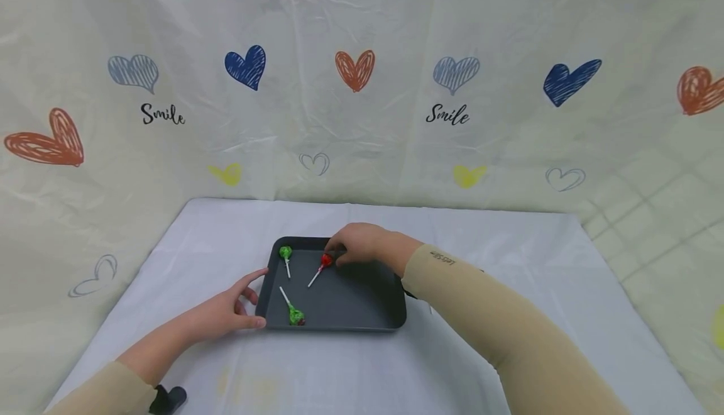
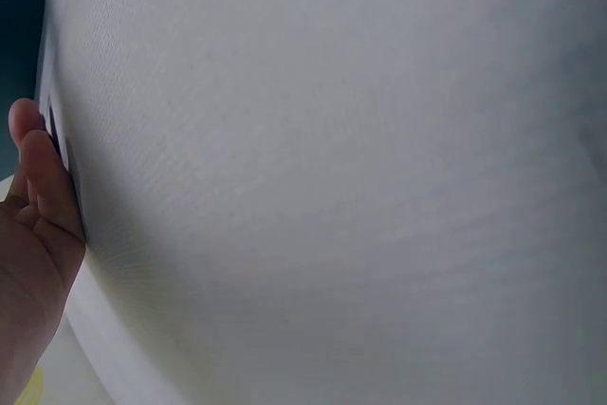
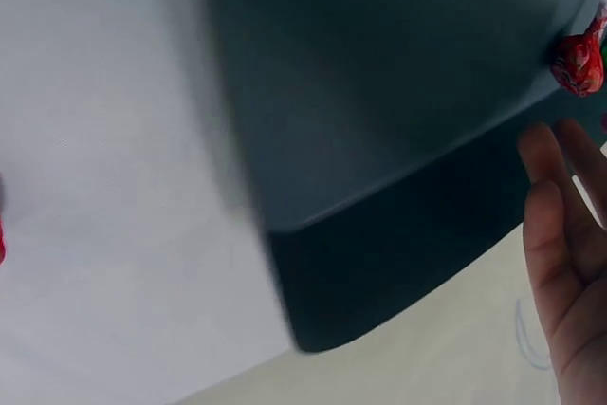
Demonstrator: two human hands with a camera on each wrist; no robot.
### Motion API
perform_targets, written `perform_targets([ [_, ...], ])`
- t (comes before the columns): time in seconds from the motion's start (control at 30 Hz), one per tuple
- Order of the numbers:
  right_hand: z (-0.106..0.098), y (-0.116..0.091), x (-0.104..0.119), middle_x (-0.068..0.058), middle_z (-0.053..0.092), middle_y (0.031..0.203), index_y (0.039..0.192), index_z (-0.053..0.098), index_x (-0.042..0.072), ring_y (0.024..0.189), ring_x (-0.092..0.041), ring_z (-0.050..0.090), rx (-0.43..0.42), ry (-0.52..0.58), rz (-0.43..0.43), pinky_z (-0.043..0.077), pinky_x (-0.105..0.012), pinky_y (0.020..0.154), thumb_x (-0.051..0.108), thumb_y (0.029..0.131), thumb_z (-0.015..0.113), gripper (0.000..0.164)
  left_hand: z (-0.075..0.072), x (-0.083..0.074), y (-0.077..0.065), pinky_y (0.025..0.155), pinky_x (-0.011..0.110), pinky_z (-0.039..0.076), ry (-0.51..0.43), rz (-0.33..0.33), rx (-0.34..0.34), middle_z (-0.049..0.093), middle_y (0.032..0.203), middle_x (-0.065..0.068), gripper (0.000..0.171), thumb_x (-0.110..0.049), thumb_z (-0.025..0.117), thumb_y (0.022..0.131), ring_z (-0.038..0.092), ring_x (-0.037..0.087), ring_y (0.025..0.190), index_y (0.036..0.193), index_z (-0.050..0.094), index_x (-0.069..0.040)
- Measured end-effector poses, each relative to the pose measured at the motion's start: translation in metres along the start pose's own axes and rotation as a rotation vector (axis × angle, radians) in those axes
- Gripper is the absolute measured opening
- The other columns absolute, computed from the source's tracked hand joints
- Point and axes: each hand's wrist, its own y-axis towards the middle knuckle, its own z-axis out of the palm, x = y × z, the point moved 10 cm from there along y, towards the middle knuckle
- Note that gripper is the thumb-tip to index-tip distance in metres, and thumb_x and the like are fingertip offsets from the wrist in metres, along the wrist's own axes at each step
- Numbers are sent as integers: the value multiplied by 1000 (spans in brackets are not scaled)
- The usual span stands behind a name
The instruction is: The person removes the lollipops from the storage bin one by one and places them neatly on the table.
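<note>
A dark grey tray [image 1: 362, 302] lies on the white-covered table. In it are a red lollipop [image 1: 326, 260], a green lollipop [image 1: 285, 253] at the back left and another green lollipop [image 1: 296, 315] near the front edge. My right hand [image 1: 360, 242] hovers over the tray's back part, beside the red candy. In the right wrist view, a gap shows between its fingers and the red lollipop [image 3: 577, 64]. My left hand [image 1: 229, 310] touches the tray's left side, thumb at the front corner and index finger extended along the rim. The left wrist view shows mostly tablecloth.
White cloth [image 1: 317, 377] covers the table, with a heart-patterned sheet [image 1: 384, 138] hanging behind it. Part of a red object [image 3: 2, 234] shows at the left border of the right wrist view, on the cloth beyond the tray. My right forearm hides part of the table.
</note>
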Motion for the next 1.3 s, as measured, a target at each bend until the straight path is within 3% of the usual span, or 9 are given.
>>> perform_targets([
  [0.4, -3, 13, 6, 6, 69, 111, 123, 70, 20, 94, -9, 60, -22, -56, 80, 48, -28, 87, 33, 92, 72, 34, 0, 1, 1, 71, 35, 44, -20, 9, -2, 50, 116, 5, 106, -40, 87, 74, 55, 18, 83, 156, 21, -35],
  [0.63, 0, 23, 8, 10, 65, 92, 106, 75, 21, 82, -9, 57, -35, -66, 84, 48, -28, 79, 32, 92, 72, 17, -1, 2, 1, 71, 35, 44, -8, 0, -10, 51, 115, 4, 107, -40, 87, 73, 55, 18, 82, 156, 21, -34],
  [0.97, 6, 25, 8, 7, 67, 102, 113, 75, 23, 88, -10, 58, -30, -32, 67, 49, -28, 82, 26, 92, 73, 21, -1, 0, 0, 71, 35, 44, -22, -4, -8, 50, 115, 5, 107, -38, 88, 73, 55, 19, 82, 156, 21, -33],
  [1.3, -2, 17, 7, 8, 68, 103, 111, 76, 23, 91, -9, 59, -59, 31, 30, 49, -28, 86, 20, 93, 71, 19, 0, 3, 0, 71, 35, 45, -20, 0, -7, 50, 116, 5, 107, -40, 88, 73, 55, 19, 83, 156, 20, -34],
])
